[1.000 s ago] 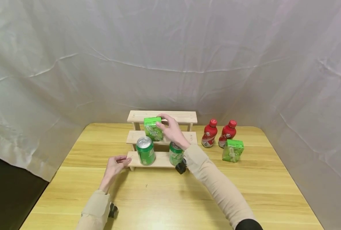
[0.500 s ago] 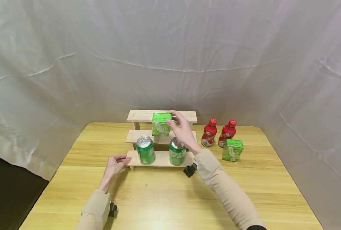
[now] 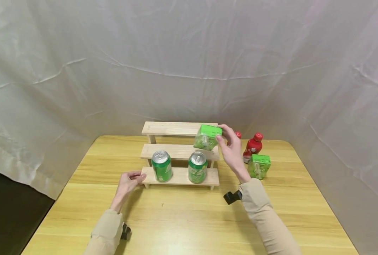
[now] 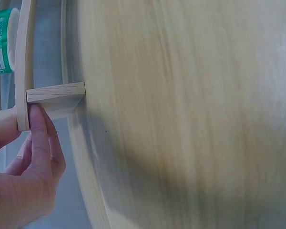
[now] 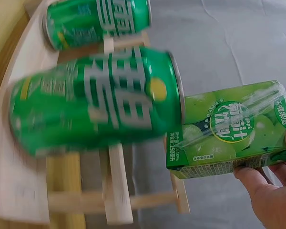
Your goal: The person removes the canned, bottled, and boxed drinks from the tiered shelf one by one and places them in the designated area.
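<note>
My left hand (image 3: pixel 126 186) pinches the left end of the lowest step of a three-tier wooden display stand (image 3: pixel 180 176). In the left wrist view the thumb lies on one face of the board (image 4: pixel 24 71) and the fingers on the other. My right hand (image 3: pixel 233 152) grips a green juice box (image 3: pixel 208 137) by its right side, raised in front of the stand's upper right part. The right wrist view shows grape pictures on the box (image 5: pixel 229 126). Two green drink cans, one left (image 3: pixel 162 168) and one right (image 3: pixel 197 170), stand upright on the lowest step.
Right of the stand, a second green juice box (image 3: pixel 259 166) stands on the wooden table (image 3: pixel 176 219). Behind it is a red bottle (image 3: pixel 253 147); another red bottle (image 3: pixel 238 134) is mostly hidden by my right hand. Grey cloth (image 3: pixel 189 71) hangs behind and along the sides.
My right hand has lifted the juice box off the middle step and carried it rightward, tilting it slightly. The right can has come into full view. My left hand has stayed in place.
</note>
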The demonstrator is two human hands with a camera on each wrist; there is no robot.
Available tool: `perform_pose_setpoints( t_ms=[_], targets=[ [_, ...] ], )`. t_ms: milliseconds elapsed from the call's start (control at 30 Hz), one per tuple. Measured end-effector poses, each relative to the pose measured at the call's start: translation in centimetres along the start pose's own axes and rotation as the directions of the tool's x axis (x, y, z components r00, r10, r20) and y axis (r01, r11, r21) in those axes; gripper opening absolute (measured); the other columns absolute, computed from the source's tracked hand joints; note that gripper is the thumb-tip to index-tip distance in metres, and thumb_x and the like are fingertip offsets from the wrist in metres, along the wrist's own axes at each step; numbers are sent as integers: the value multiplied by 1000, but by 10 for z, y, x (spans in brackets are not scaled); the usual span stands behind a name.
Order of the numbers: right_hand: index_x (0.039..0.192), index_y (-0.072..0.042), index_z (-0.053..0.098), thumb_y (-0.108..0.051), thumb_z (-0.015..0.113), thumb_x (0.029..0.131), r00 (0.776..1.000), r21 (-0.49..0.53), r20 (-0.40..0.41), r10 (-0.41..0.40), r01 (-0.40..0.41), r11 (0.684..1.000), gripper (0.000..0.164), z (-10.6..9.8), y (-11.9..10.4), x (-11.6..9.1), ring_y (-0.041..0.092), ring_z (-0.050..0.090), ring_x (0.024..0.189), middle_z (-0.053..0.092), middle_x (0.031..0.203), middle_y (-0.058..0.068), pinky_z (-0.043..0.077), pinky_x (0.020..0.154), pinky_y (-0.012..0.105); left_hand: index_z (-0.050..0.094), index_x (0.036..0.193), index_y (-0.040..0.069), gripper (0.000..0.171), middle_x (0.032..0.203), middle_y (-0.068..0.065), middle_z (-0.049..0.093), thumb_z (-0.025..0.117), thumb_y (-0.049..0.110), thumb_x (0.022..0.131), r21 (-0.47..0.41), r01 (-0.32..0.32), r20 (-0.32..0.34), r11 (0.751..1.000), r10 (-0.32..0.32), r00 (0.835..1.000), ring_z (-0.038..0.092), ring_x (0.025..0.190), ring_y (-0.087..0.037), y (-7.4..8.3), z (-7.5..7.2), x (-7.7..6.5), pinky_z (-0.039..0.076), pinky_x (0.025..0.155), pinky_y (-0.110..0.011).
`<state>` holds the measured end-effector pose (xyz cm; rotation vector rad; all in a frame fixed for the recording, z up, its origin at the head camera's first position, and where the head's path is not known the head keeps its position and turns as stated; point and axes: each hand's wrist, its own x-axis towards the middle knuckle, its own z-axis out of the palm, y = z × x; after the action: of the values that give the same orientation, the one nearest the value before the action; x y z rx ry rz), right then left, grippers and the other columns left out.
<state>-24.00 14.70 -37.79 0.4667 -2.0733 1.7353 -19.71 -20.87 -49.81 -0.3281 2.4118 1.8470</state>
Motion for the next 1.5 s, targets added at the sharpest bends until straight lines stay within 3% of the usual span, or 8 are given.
perform_pose_setpoints(
  t_ms=[167, 333, 533, 800, 933, 1067, 1167, 1500],
  targets=[
    [131, 11, 53, 4, 57, 98, 997, 1, -70, -16, 16, 1000, 34, -24, 7, -10, -2, 59, 104, 61, 122, 32, 50, 85, 7, 58, 126, -17, 41, 107, -28, 70, 68, 10, 96, 20, -2, -9, 1000, 3, 1000, 66, 76, -6, 0, 0, 1, 61, 73, -20],
    [132, 9, 53, 0, 55, 100, 990, -38, -139, 15, -20, 999, 33, -45, 21, -19, -4, 58, 102, 61, 122, 29, 50, 81, 6, 58, 126, -17, 40, 108, -28, 70, 67, 9, 96, 8, -11, -4, 1000, 11, 1000, 67, 77, -7, -1, 1, 2, 63, 75, -23],
    [132, 5, 57, -4, 57, 101, 984, -182, -173, 48, -80, 980, 33, -62, 42, -34, -1, 53, 81, 64, 114, 27, 42, 60, 8, 57, 125, -18, 39, 109, -28, 70, 65, 7, 97, 5, -7, -16, 1000, 7, 1000, 65, 76, -4, -1, 2, 1, 60, 74, -17],
    [127, 6, 61, -5, 60, 99, 978, -292, -198, 73, -130, 947, 30, -66, 81, -48, -9, 52, 90, 67, 115, 29, 40, 73, 4, 56, 125, -20, 40, 108, -28, 70, 65, 5, 96, -28, -10, -10, 1000, 10, 1000, 66, 76, -5, 1, 3, 1, 63, 76, -22],
    [129, 6, 59, -8, 58, 101, 974, -323, -187, 126, -182, 929, 31, -66, 92, -52, 14, 64, 102, 65, 120, 29, 45, 83, 7, 56, 126, -20, 39, 112, -32, 68, 65, 5, 97, -29, -5, -4, 1000, 5, 1000, 67, 77, -6, 0, 3, 0, 63, 78, -24],
    [131, 5, 57, -10, 56, 103, 969, -336, -176, 174, -225, 914, 33, -66, 101, -55, 43, 63, 116, 63, 127, 31, 54, 101, 38, 56, 126, -19, 39, 116, -35, 65, 65, 6, 97, -11, -4, -4, 1000, 4, 1000, 67, 78, -6, -1, 3, -1, 62, 77, -21],
    [133, 5, 57, -10, 56, 103, 966, -336, -167, 197, -244, 910, 33, -65, 106, -55, 48, 60, 121, 61, 131, 32, 49, 106, 58, 57, 125, -18, 39, 117, -34, 66, 65, 8, 97, 18, -8, -10, 1000, 8, 1000, 66, 78, -5, -2, 4, -1, 61, 76, -19],
    [141, 5, 49, -7, 45, 106, 946, -310, -166, 279, -319, 896, 37, -57, 115, -57, 49, 50, 127, 49, 142, 32, 41, 110, 62, 57, 126, -17, 41, 112, -30, 69, 66, 10, 97, 22, -6, -16, 1000, 6, 1000, 65, 80, -6, -2, 1, -1, 59, 74, -17]
  ],
)
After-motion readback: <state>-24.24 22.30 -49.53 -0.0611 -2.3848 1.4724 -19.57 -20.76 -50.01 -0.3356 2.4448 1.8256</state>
